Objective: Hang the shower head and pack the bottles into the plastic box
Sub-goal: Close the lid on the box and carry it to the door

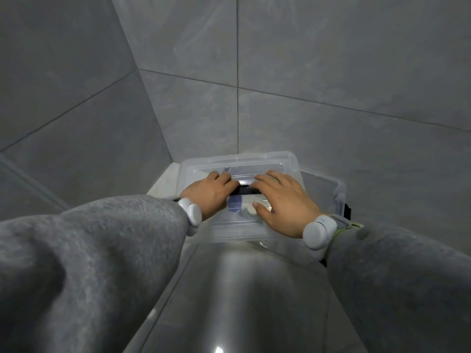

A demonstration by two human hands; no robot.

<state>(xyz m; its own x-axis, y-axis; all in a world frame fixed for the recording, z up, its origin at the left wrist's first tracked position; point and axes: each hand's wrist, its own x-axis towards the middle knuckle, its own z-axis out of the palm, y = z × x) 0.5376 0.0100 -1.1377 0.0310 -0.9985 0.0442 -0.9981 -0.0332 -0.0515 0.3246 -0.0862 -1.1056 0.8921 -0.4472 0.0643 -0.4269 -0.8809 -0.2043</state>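
Note:
A clear plastic box [328, 197] sits on the floor in the tiled corner, with its clear lid [237, 159] lying on top, shifted to the left of the box. My left hand [207, 193] and my right hand [283, 200] both rest flat on the lid, fingers spread, on either side of a black handle [246, 190]. Through the lid I make out a bottle with a blue label [235, 203] and a pale cap [251, 211]. The shower head is out of sight.
Grey tiled walls [331, 72] close in behind and to the left of the box. A pale raised ledge [165, 179] runs along the left corner. Glossy grey floor tiles [242, 289] stretch toward me. A black clasp [347, 211] shows on the box's right end.

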